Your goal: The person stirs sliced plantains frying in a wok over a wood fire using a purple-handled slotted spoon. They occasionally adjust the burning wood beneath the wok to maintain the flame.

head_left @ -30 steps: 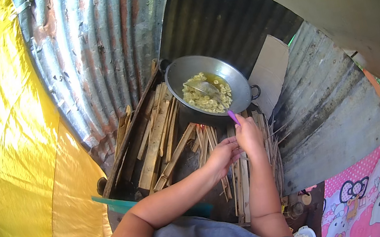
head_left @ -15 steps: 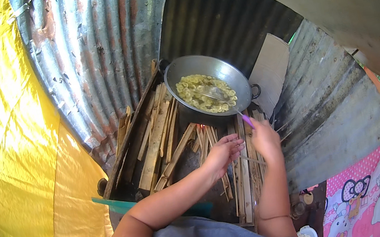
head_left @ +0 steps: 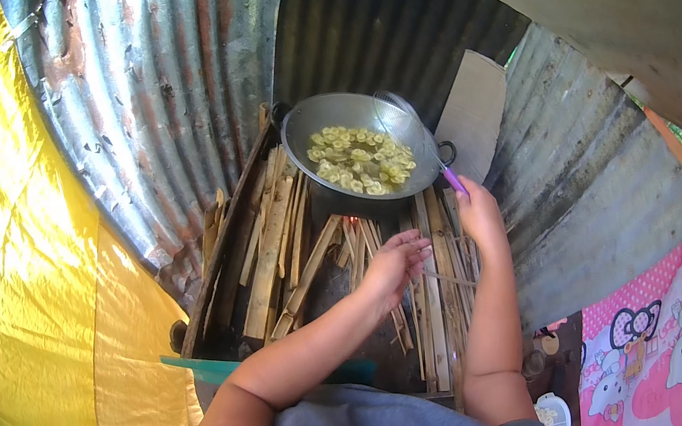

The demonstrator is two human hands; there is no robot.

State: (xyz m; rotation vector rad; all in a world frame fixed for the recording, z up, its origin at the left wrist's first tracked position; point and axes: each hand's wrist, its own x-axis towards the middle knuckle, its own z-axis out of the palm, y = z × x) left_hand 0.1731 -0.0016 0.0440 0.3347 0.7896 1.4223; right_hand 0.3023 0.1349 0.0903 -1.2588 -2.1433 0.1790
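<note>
My right hand grips the purple handle of a mesh strainer. The strainer's round head is tilted up against or just above the right inner side of a large metal wok. Thin pale-yellow slices, some ring-like, lie in liquid at the wok's bottom. Below the wok's front, my left hand hovers with its fingers loosely bent and apart; I see nothing held in it. A thin strip shows just beside those fingers.
Long split firewood fills the hearth under and left of the wok, with a small glow beneath. Cardboard leans at the wok's right. Corrugated metal sheets wall the back. A white container stands at lower right.
The strainer has come up out of the slices toward the wok's right rim, as my right hand shifted slightly right and up. My left hand stays nearly in place.
</note>
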